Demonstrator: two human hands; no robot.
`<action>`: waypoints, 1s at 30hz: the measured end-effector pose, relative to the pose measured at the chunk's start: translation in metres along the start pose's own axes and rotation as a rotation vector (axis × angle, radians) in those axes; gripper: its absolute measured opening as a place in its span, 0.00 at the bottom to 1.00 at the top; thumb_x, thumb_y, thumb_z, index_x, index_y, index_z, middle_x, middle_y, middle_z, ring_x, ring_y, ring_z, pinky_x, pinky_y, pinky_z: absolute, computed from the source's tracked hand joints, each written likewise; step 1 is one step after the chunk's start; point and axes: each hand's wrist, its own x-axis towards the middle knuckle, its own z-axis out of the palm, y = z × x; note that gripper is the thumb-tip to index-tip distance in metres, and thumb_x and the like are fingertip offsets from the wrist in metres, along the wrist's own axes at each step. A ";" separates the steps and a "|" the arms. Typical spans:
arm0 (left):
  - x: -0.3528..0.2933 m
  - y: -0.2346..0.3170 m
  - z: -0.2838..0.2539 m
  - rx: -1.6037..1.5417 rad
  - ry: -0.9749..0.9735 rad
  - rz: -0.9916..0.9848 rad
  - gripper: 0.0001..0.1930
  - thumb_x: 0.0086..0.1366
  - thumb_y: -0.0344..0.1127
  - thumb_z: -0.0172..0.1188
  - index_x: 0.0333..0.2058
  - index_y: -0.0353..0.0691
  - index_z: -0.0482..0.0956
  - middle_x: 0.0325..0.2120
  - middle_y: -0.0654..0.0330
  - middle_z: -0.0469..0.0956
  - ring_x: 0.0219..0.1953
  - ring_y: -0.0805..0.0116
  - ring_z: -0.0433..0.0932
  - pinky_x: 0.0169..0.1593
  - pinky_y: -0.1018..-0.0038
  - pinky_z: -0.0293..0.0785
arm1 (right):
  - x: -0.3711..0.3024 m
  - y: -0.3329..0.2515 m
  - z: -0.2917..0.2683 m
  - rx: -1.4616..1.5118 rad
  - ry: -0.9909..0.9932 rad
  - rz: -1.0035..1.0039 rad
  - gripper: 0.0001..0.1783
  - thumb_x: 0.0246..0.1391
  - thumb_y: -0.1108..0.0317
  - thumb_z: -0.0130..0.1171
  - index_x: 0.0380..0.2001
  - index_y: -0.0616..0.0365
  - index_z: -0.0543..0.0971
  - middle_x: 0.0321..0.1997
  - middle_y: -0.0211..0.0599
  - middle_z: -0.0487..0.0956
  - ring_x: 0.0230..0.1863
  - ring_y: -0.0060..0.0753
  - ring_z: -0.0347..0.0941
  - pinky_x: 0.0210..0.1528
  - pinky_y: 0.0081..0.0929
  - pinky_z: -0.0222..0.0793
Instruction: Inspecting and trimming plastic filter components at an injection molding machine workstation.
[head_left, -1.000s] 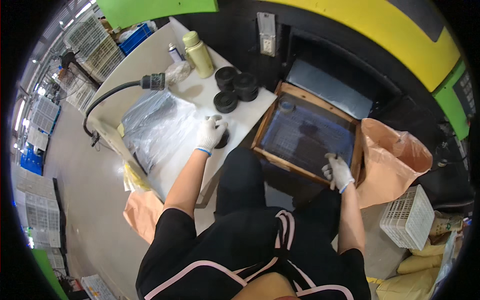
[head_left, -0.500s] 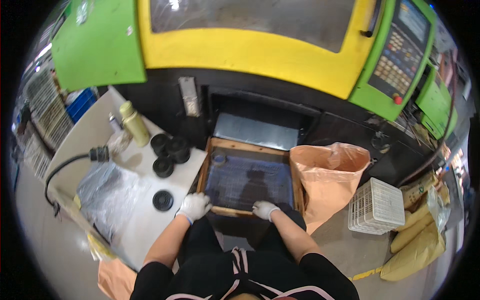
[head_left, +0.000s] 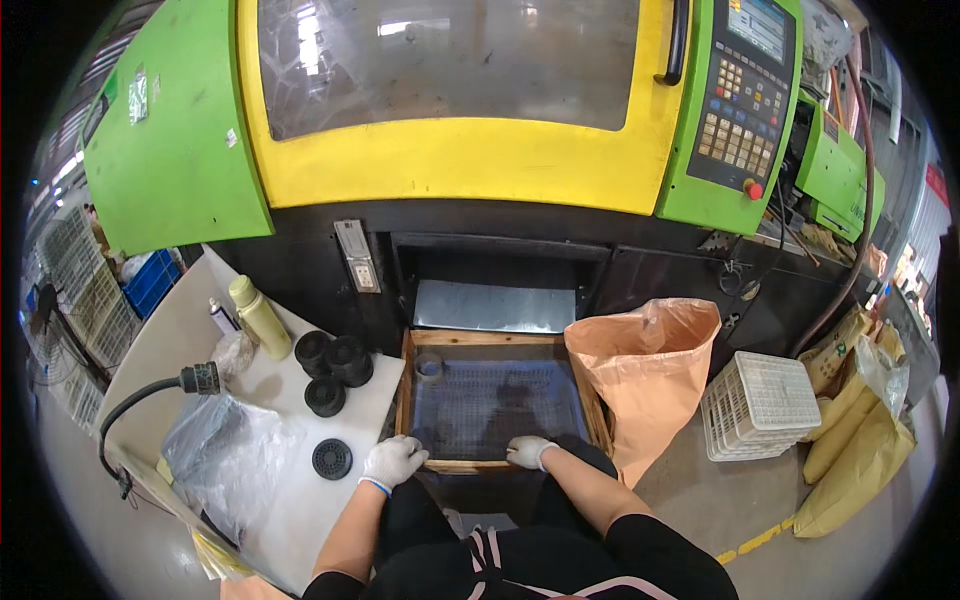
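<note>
In white gloves, both my hands are at the near edge of a shallow wooden-framed box (head_left: 465, 466) with a blue mesh-like bottom. My left hand (head_left: 395, 460) is closed around its near left corner. Farther right, my right hand (head_left: 530, 452) has its fingers curled over the same near rail; their tips are hidden. A grey ring (head_left: 429, 367) lies inside the box at its far left. On the white table (head_left: 290, 480) left of my left hand, a round black ribbed disc (head_left: 332, 459) lies flat, with several black cylindrical parts (head_left: 325, 396) grouped beyond it.
Ahead stands a green and yellow machine (head_left: 450, 165) with a metal chute (head_left: 495, 306) above the box. Right are an orange bag (head_left: 650, 385), white crates (head_left: 760, 405) and yellow sacks (head_left: 860, 470). The table holds a yellow-green bottle (head_left: 260, 320), clear plastic (head_left: 225, 450) and a black flexible hose (head_left: 135, 400).
My view has tilted up, so the machine shows more fully and the scene sits lower. Both hands stay at the box's near edge.
</note>
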 end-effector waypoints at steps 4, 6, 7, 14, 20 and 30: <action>0.001 0.000 -0.003 -0.057 0.046 -0.009 0.13 0.62 0.47 0.61 0.35 0.44 0.85 0.35 0.50 0.82 0.41 0.50 0.81 0.46 0.59 0.77 | 0.007 0.009 0.005 -0.039 0.082 -0.051 0.25 0.57 0.52 0.51 0.48 0.60 0.79 0.53 0.55 0.79 0.56 0.56 0.74 0.60 0.42 0.67; 0.002 0.003 -0.008 -0.064 0.054 0.016 0.14 0.62 0.48 0.59 0.35 0.44 0.85 0.36 0.51 0.82 0.41 0.50 0.81 0.45 0.58 0.77 | 0.004 0.009 0.008 -0.042 0.108 -0.055 0.24 0.58 0.53 0.51 0.46 0.60 0.80 0.51 0.56 0.80 0.54 0.57 0.75 0.58 0.43 0.68; -0.001 -0.001 -0.006 -0.055 0.063 -0.001 0.14 0.62 0.48 0.59 0.34 0.44 0.85 0.35 0.51 0.82 0.41 0.50 0.81 0.45 0.58 0.77 | -0.004 -0.007 -0.005 -0.023 0.101 -0.034 0.23 0.57 0.54 0.51 0.45 0.61 0.80 0.50 0.57 0.80 0.53 0.57 0.75 0.57 0.44 0.69; 0.002 0.002 -0.005 -0.058 0.067 0.000 0.14 0.62 0.47 0.60 0.35 0.42 0.84 0.35 0.51 0.82 0.41 0.50 0.81 0.46 0.58 0.76 | -0.016 -0.010 -0.014 -0.044 0.009 0.014 0.21 0.58 0.60 0.52 0.50 0.60 0.79 0.55 0.54 0.78 0.59 0.55 0.73 0.61 0.40 0.67; 0.000 0.004 -0.005 -0.054 0.070 -0.014 0.14 0.62 0.47 0.60 0.35 0.42 0.84 0.36 0.51 0.82 0.42 0.50 0.81 0.46 0.58 0.76 | -0.011 -0.002 -0.005 -0.039 0.001 0.013 0.20 0.57 0.64 0.53 0.51 0.58 0.79 0.56 0.53 0.78 0.58 0.53 0.74 0.60 0.41 0.68; 0.000 0.000 -0.004 -0.092 0.090 -0.016 0.13 0.62 0.46 0.60 0.34 0.43 0.84 0.35 0.52 0.82 0.41 0.50 0.81 0.45 0.58 0.76 | -0.015 -0.004 -0.005 -0.020 0.016 -0.015 0.23 0.52 0.59 0.54 0.49 0.57 0.81 0.49 0.53 0.81 0.53 0.53 0.77 0.55 0.40 0.71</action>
